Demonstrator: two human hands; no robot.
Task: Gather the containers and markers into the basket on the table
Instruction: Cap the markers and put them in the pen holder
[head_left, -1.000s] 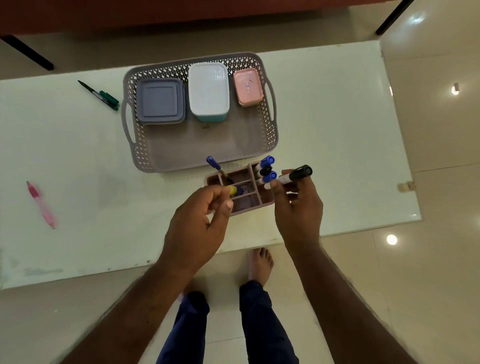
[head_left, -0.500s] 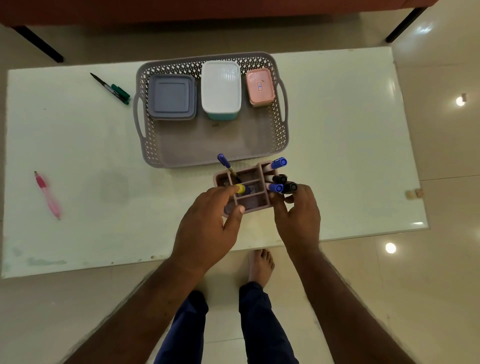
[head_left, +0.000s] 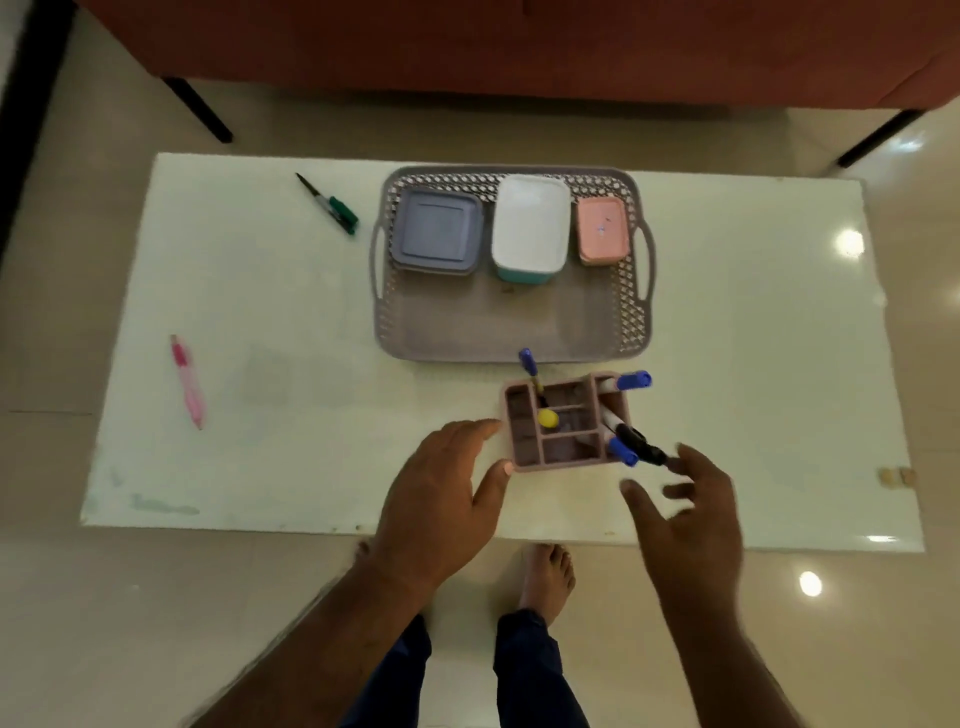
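Observation:
A grey lattice basket (head_left: 631, 306) holds a grey-lidded container (head_left: 436, 231), a white-lidded teal container (head_left: 530, 226) and a small pink container (head_left: 602, 228). In front of it stands a pink divided organizer (head_left: 563, 452) with several markers upright in it, among them a black-capped marker (head_left: 639, 444) and a yellow-capped one (head_left: 547, 418). My left hand (head_left: 441, 499) lies open at the organizer's left side, thumb at its near corner. My right hand (head_left: 685, 514) hovers open just right of it, holding nothing.
On the white table (head_left: 260, 312) lie a green marker (head_left: 332, 205) at the back left and a pink pen (head_left: 188, 382) at the far left. A red sofa stands beyond the table. My bare feet are below the near edge.
My right hand put the black-capped marker into the organizer and let go, pulling back to the right. My left hand released the yellow-capped marker and opened beside the organizer.

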